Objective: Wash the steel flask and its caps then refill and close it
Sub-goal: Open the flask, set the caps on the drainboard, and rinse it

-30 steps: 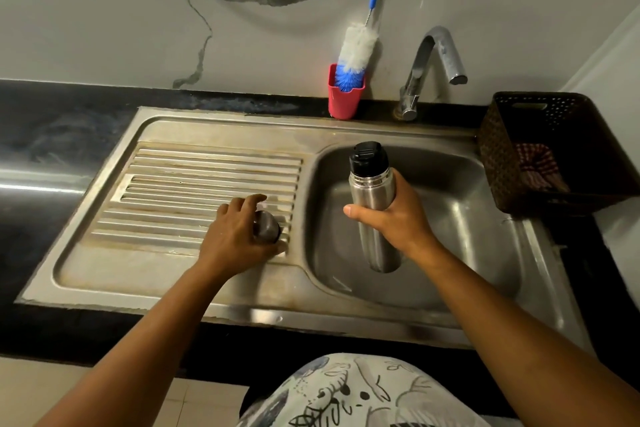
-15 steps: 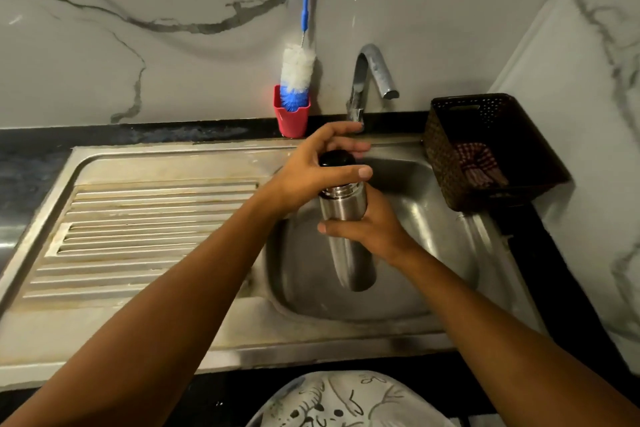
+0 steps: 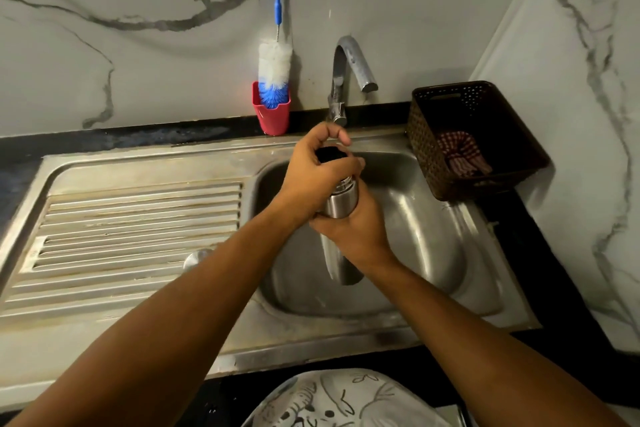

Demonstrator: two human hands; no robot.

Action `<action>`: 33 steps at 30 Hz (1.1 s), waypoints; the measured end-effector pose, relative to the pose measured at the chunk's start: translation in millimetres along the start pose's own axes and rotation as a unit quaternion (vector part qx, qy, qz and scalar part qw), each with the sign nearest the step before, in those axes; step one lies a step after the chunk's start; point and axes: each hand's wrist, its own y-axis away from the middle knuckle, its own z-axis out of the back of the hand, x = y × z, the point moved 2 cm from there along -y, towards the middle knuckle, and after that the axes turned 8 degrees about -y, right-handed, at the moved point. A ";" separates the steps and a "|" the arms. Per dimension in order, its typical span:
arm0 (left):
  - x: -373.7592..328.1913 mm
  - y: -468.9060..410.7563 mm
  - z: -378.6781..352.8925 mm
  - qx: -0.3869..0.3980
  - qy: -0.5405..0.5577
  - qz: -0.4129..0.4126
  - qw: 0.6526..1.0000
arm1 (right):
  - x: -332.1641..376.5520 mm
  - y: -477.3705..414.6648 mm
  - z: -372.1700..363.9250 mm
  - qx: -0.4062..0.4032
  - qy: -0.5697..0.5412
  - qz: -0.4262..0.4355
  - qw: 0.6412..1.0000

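Observation:
The steel flask point(image 3: 341, 206) stands upright over the sink basin point(image 3: 433, 246). My right hand point(image 3: 356, 232) grips its body from the right, hiding its middle. My left hand point(image 3: 318, 173) wraps round the black inner cap point(image 3: 330, 153) on top of the flask, fingers curled over it. The steel outer cap point(image 3: 196, 258) lies on the ribbed drainboard point(image 3: 138, 218), partly hidden behind my left forearm.
A tap point(image 3: 349, 76) stands behind the basin, no water running. A red cup point(image 3: 272, 114) with a blue-and-white bottle brush point(image 3: 275, 69) sits at the wall. A dark basket point(image 3: 474, 139) with a checked cloth stands right of the sink.
My left hand left the steel cap on the drainboard and came over to the flask's black cap, closing round it more fully. The view shifted right.

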 end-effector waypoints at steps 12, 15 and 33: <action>0.4 -2.4 20.7 0.103 0.013 0.029 0.994 | 18.9 -13.8 15.8 0.136 -0.029 0.003 0.990; -1.5 -8.1 27.9 0.183 0.073 -0.004 0.980 | 28.4 -15.8 17.7 0.209 -0.055 -0.009 0.976; 10.1 -3.3 20.6 0.115 0.098 0.022 0.988 | 29.3 -15.0 24.5 0.186 -0.021 -0.012 0.982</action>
